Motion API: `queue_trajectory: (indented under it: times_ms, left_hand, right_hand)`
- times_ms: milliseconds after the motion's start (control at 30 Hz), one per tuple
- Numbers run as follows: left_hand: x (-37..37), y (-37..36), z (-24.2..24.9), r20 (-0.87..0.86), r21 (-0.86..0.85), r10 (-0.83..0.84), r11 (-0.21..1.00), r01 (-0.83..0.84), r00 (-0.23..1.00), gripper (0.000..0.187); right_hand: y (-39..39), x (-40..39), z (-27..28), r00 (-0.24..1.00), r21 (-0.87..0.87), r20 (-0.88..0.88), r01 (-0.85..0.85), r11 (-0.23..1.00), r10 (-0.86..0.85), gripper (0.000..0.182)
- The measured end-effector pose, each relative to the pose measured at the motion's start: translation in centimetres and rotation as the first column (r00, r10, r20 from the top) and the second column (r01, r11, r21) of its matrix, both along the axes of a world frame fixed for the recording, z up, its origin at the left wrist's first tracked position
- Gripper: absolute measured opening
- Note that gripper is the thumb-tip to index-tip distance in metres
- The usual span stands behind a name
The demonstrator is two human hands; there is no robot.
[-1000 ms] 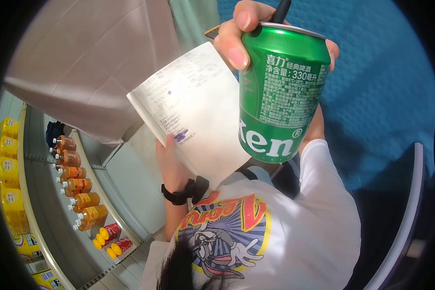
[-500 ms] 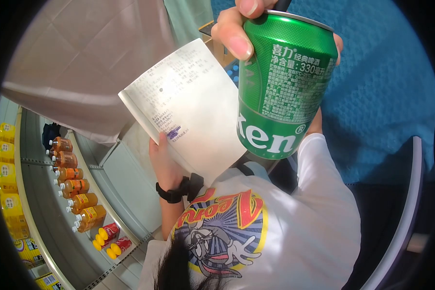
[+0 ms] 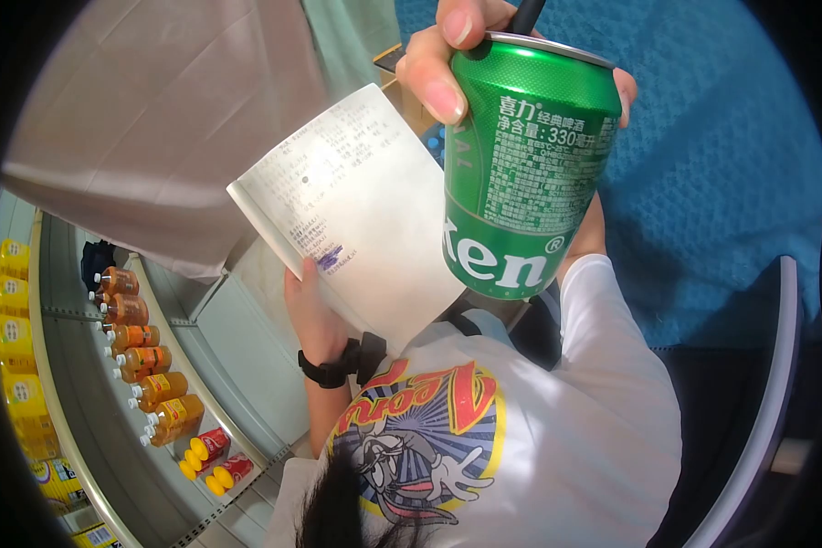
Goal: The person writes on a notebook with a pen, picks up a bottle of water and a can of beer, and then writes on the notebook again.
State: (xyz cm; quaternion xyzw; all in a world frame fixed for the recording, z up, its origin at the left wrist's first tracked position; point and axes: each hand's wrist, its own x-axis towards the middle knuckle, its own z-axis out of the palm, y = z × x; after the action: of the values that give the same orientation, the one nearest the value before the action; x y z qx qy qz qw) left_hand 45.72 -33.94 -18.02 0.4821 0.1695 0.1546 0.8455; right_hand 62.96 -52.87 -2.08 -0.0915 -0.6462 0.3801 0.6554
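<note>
My right hand (image 3: pixel 438 73) grips a green beer can (image 3: pixel 532 173) by its upper part, close to the camera, with the printed text facing me. A black pen-like stick (image 3: pixel 526 16) rises behind the can's top rim, beside my fingers; its lower part is hidden. Below and left of the can, my left hand (image 3: pixel 312 306) holds an open notebook (image 3: pixel 365 219) by its lower left edge, thumb on the page. Handwriting covers the page's upper left, and a purple scribble (image 3: pixel 330 257) lies near the thumb. The can overlaps the notebook's right edge.
Shelves on the left hold orange-brown bottles (image 3: pixel 160 388), red packs with yellow caps (image 3: pixel 212 445) and yellow bottles (image 3: pixel 14 336). A pale curtain (image 3: pixel 173 110) hangs at the upper left. Blue quilted cloth (image 3: pixel 712 137) spreads at the right, near a curved white rail (image 3: pixel 765 411).
The can and my right hand have shifted slightly left. The notebook has dropped a little with my left hand. Both grips look the same.
</note>
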Motion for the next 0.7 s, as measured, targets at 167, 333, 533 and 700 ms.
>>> queue_trajectory:
  times_ms: [167,333,533,700]
  left_hand:
    - [0.2,0.0,0.0,0.016,-0.021,-0.006,1.0,0.007,1.0,0.031]
    - [0.0,0.4,-0.1,-0.004,-0.026,-0.032,0.999,0.031,0.999,0.032]
    - [-0.1,0.8,0.6,0.01,-0.056,-0.077,0.995,0.077,0.997,0.032]
    - [-0.6,1.3,0.3,0.018,-0.035,-0.134,0.99,0.134,0.991,0.032]
  right_hand:
    - [-0.3,-0.1,0.4,0.998,-0.029,0.025,0.062,0.998,-0.061,0.078]
    - [0.0,-0.4,0.9,0.994,-0.025,0.077,0.082,0.996,-0.079,0.083]
    - [-0.7,-0.3,1.2,0.991,-0.009,0.109,0.078,0.997,-0.077,0.092]
    - [-2.8,-1.7,1.2,0.961,-0.044,0.1,0.265,0.963,-0.259,0.09]
